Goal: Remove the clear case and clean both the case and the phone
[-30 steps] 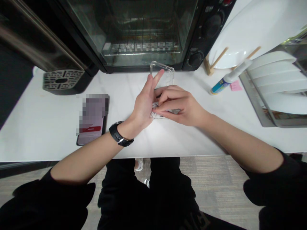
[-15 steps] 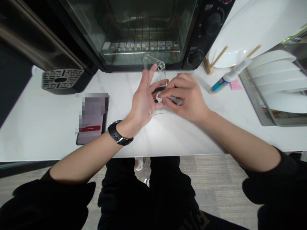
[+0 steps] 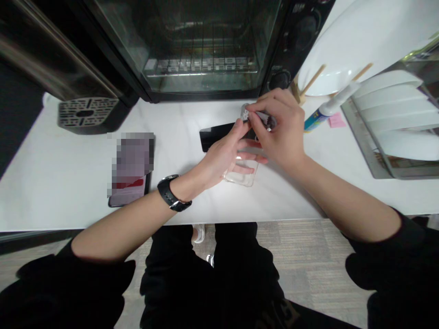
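Right hand [image 3: 281, 130] pinched a small silvery crumpled piece [image 3: 245, 113]. Left hand [image 3: 226, 157] lay loosely spread, forefinger tip touching it. A clear plastic phone case [image 3: 244, 176] sat under the left fingers (black slab phone [image 3: 214, 135] just beyond). Judged best: firm pinch, case pressed flat.

A dark phone [image 3: 214, 135] is lying just before the oven [image 3: 206, 45], with what seems a clear case [image 3: 242, 176] lying farther out from it. Another phone [image 3: 130, 171] is sitting before the oven's left end, and a tube [image 3: 325, 112] is lying to its right.
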Tool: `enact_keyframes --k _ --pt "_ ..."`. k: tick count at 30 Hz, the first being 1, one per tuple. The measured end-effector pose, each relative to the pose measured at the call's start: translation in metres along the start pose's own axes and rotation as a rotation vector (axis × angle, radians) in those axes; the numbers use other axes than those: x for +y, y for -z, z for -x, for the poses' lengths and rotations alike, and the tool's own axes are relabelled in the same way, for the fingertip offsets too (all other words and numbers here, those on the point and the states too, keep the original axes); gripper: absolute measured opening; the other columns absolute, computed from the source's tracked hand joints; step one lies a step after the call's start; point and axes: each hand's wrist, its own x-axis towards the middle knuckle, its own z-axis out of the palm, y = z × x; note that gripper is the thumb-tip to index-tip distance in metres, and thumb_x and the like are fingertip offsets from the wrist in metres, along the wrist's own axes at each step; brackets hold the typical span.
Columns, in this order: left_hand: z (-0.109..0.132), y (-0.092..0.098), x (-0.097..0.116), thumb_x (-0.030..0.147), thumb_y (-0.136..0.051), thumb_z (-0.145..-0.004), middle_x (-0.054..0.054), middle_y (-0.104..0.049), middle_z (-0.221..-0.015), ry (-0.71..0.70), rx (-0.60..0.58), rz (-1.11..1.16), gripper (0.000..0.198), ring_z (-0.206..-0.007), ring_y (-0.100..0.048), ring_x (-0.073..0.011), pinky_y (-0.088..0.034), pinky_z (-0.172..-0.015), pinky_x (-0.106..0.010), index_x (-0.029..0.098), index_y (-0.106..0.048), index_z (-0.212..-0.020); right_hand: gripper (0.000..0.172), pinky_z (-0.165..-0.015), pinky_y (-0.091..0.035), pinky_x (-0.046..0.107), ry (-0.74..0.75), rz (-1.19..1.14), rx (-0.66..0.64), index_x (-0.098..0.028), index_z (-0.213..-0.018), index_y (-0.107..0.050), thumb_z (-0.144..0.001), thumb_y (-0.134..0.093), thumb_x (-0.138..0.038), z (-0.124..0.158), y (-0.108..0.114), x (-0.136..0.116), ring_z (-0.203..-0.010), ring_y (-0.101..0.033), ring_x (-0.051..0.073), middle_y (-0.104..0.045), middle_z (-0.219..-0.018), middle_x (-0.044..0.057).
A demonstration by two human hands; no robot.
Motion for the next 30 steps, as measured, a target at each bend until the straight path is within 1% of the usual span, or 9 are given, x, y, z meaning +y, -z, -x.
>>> enact_keyframes --k 4,8,12,15,17,20,24,27,30 --pt "-0.002 0.001 0.000 0.076 -0.038 -0.095 -0.013 -0.069 -0.135 0.007 0.045 -0.016 0.069 -0.109 -0.073 -0.0320 -0.059 -0.093 -0.047 0.031 -0.055 -0.144 0.015 -0.087 -0.053 0.047 0.014 -0.141 -0.019 -0.029 -0.099 -0.077 -0.097 -0.065 -0.037 0.001 -0.003 0.001 -0.094 -0.066 0.025 -0.073 -0.096 0.006" --pt "-0.007 0.003 0.004 0.073 -0.035 -0.098 -0.011 -0.070 -0.132 -0.030 0.119 0.049 0.066 -0.114 -0.071 -0.0314 -0.061 -0.088 -0.044 0.028 -0.056 -0.142 0.013 -0.086 -0.051 0.045 0.120 -0.228 -0.085 -0.026 -0.099 -0.076 -0.096 -0.067 -0.035 0.004 -0.007 -0.003 -0.091 -0.068 0.022 -0.075 -0.094 0.005" --pt "-0.007 0.006 0.010 0.065 -0.033 -0.103 -0.005 -0.070 -0.128 -0.173 0.197 0.090 0.062 -0.115 -0.070 -0.0261 -0.061 -0.081 -0.033 0.030 -0.049 -0.151 0.013 -0.093 -0.049 0.044 0.278 -0.318 -0.213 -0.026 -0.097 -0.076 -0.095 -0.070 -0.037 0.006 -0.012 -0.011 -0.096 -0.069 0.019 -0.076 -0.095 0.001" --pt "-0.003 0.006 0.016 0.067 -0.033 -0.103 -0.005 -0.073 -0.116 -0.289 0.240 0.062 0.066 -0.107 -0.071 -0.0231 -0.060 -0.078 -0.029 0.031 -0.041 -0.158 0.011 -0.097 -0.048 0.044 0.397 -0.362 -0.298 -0.025 -0.098 -0.076 -0.096 -0.070 -0.034 0.007 -0.013 -0.015 -0.101 -0.068 0.019 -0.073 -0.092 0.000" --pt "0.000 0.005 0.019 0.067 -0.032 -0.103 -0.004 -0.072 -0.118 -0.346 0.260 0.033 0.067 -0.101 -0.071 -0.0219 -0.058 -0.073 -0.028 0.034 -0.036 -0.161 0.009 -0.099 -0.048 0.044 0.426 -0.344 -0.310 -0.026 -0.098 -0.076 -0.096 -0.069 -0.032 0.008 -0.012 -0.015 -0.101 -0.068 0.018 -0.072 -0.090 0.000" --pt "0.004 0.004 0.024 0.068 -0.031 -0.102 -0.003 -0.070 -0.128 -0.388 0.318 -0.006 0.066 -0.103 -0.070 -0.0229 -0.054 -0.068 -0.027 0.041 -0.032 -0.161 0.009 -0.104 -0.047 0.046 0.415 -0.251 -0.283 -0.026 -0.095 -0.074 -0.097 -0.067 -0.031 0.008 -0.012 -0.013 -0.103 -0.069 0.018 -0.073 -0.092 -0.002" --pt "0.005 0.004 0.026 0.065 -0.033 -0.103 -0.004 -0.067 -0.131 -0.411 0.319 0.009 0.065 -0.116 -0.066 -0.0240 -0.054 -0.078 -0.027 0.038 -0.032 -0.162 0.010 -0.105 -0.047 0.050 0.375 -0.047 -0.219 -0.027 -0.094 -0.073 -0.097 -0.064 -0.030 0.009 -0.011 -0.009 -0.101 -0.065 0.021 -0.074 -0.095 -0.001" --pt "0.002 0.003 0.023 0.065 -0.030 -0.104 -0.004 -0.066 -0.133 -0.344 0.301 0.025 0.064 -0.120 -0.064 -0.0257 -0.057 -0.085 -0.031 0.038 -0.033 -0.161 0.012 -0.101 -0.048 0.051 0.288 0.046 -0.148 -0.026 -0.091 -0.072 -0.097 -0.063 -0.031 0.007 -0.009 -0.008 -0.097 -0.062 0.023 -0.073 -0.091 0.001" --pt "-0.003 0.001 0.017 0.066 -0.028 -0.104 -0.004 -0.063 -0.140 -0.218 0.247 0.073 0.063 -0.127 -0.063 -0.0284 -0.058 -0.096 -0.043 0.039 -0.035 -0.160 0.013 -0.097 -0.048 0.052 0.157 0.126 -0.127 -0.027 -0.091 -0.071 -0.098 -0.061 -0.033 0.005 -0.005 -0.007 -0.097 -0.061 0.025 -0.073 -0.091 0.004"
